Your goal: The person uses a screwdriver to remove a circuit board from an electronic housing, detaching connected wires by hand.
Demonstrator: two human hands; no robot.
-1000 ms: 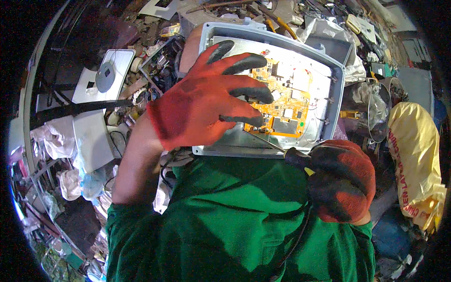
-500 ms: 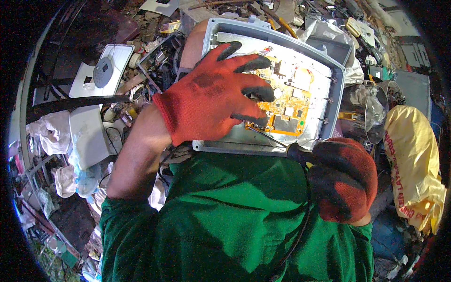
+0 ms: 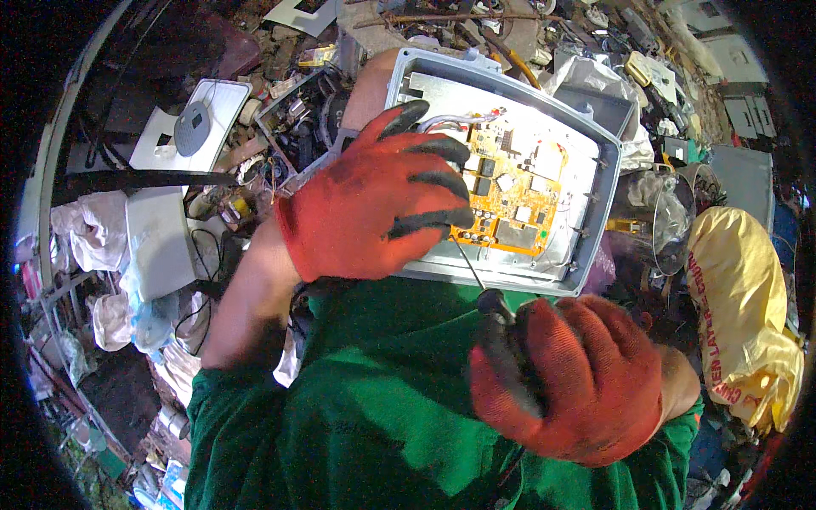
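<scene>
A grey plastic enclosure (image 3: 605, 212) rests open across my lap, a bare metal plate (image 3: 578, 174) inside. On the plate sits an orange-yellow circuit board (image 3: 514, 208) crowded with chips and small parts. My left hand (image 3: 374, 200), in a red glove with black fingertips, has its fingers bent and closed on the board's left edge; the thumb lies by the lower left corner. A screwdriver (image 3: 491, 302) is gripped in my right hand (image 3: 569, 374), gloved alike. Its thin shaft slants up to that same corner, where the tip is hard to make out.
Scrap surrounds me. To the left lie white panels (image 3: 157, 246), plastic bags (image 3: 93, 229) and a frame of metal parts (image 3: 302, 115). On the right are a yellow sack (image 3: 744, 297) and a clear round container (image 3: 671, 221). A dark cord hangs by my shirt.
My left hand has drawn its spread fingers back to the board's left edge. My right hand has moved left and nearer to me, and the screwdriver stands steeper. The enclosure has shifted slightly right.
</scene>
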